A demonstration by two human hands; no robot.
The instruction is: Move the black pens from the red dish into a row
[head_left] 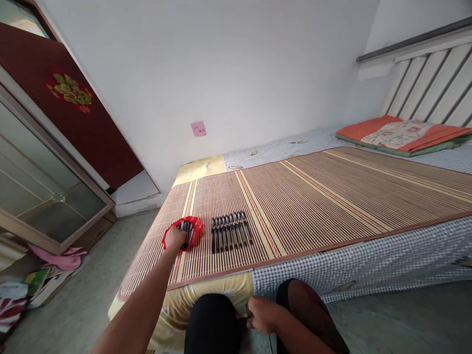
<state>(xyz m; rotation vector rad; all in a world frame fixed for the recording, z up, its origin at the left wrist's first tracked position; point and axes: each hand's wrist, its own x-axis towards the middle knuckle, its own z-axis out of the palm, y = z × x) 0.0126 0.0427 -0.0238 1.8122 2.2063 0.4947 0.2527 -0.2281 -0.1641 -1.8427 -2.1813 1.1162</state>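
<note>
My left hand (174, 239) is at a red scalloped dish (198, 227), touching the dark pens (189, 231) bunched inside it. Its fingertips are hidden, so whether it grips a pen does not show. Just right of the dish lies a neat row of several black pens (230, 232), side by side on a striped bamboo mat (313, 196). Low in the view, between my knees, my right hand (262, 314) is curled closed by the bed's edge. A small dark patch shows at its fingers, too unclear to name.
The mat covers a bed against a white wall (239, 73) bearing a pink note (198, 129). Folded orange bedding (405, 135) lies at the right by a slatted headboard (438, 83). A glass-panelled cabinet (47, 191) and piled cloth (62, 255) stand left.
</note>
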